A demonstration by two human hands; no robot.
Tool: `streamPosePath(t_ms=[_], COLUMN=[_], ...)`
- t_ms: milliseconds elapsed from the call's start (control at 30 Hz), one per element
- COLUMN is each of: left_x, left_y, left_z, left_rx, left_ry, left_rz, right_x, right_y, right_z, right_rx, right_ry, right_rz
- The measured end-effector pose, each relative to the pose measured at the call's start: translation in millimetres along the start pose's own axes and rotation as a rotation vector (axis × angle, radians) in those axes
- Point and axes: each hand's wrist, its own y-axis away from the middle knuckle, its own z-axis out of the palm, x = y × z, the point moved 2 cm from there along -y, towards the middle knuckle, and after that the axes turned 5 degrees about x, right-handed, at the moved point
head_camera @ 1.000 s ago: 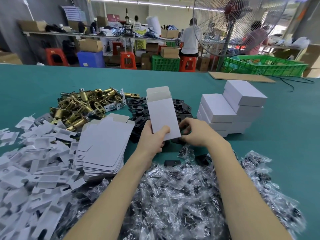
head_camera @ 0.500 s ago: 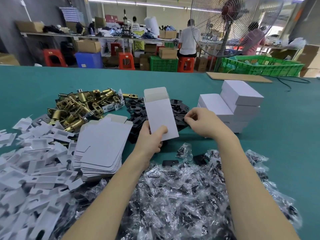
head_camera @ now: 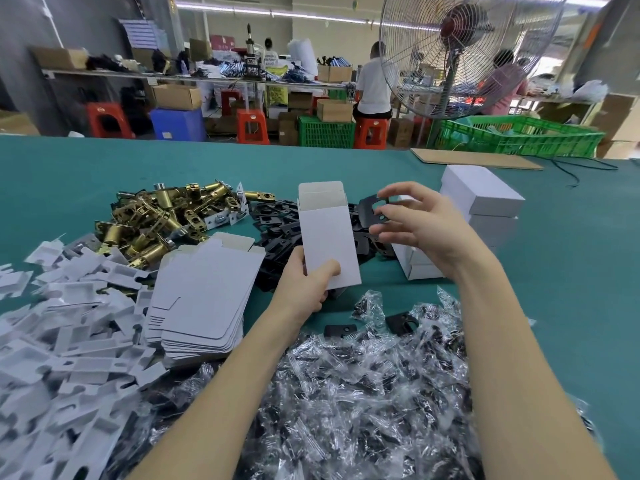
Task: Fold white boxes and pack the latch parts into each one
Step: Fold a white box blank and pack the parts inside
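My left hand grips the lower end of an upright white box whose top flap stands open. To the right of the box mouth, my right hand pinches a black latch plate lifted above the pile of black plates. Brass latch bodies lie heaped at the left. A stack of flat unfolded boxes sits beside my left forearm. Closed white boxes are stacked at the right, partly hidden by my right hand.
White cardboard inserts spread over the near left. Clear bags of small black parts cover the near table under my forearms. A large fan, a green crate and a cardboard sheet stand beyond the far edge.
My right hand went from under the box to the black plate pile, picked up a plate and lifted it beside the box mouth. My left hand kept holding the box.
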Motion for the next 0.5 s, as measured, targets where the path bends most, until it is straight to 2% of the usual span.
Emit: streamPosePath(t_ms=[167,333,500], left_x=[0,-1,0], left_y=[1,4,5], left_z=[0,3,6], left_rx=[-0.037,-0.144,-0.223], left_ry=[-0.043,0.004,-0.022], left_rz=[0.002,-0.008,0.001], right_x=[-13,-19,-32], right_y=[1,-5,1], right_z=[1,-1,-5], right_rx=[-0.062,0.176,0.233], right_ry=[0.044,0.279,0.370], right_rz=[-0.092,-0.238,-0.353])
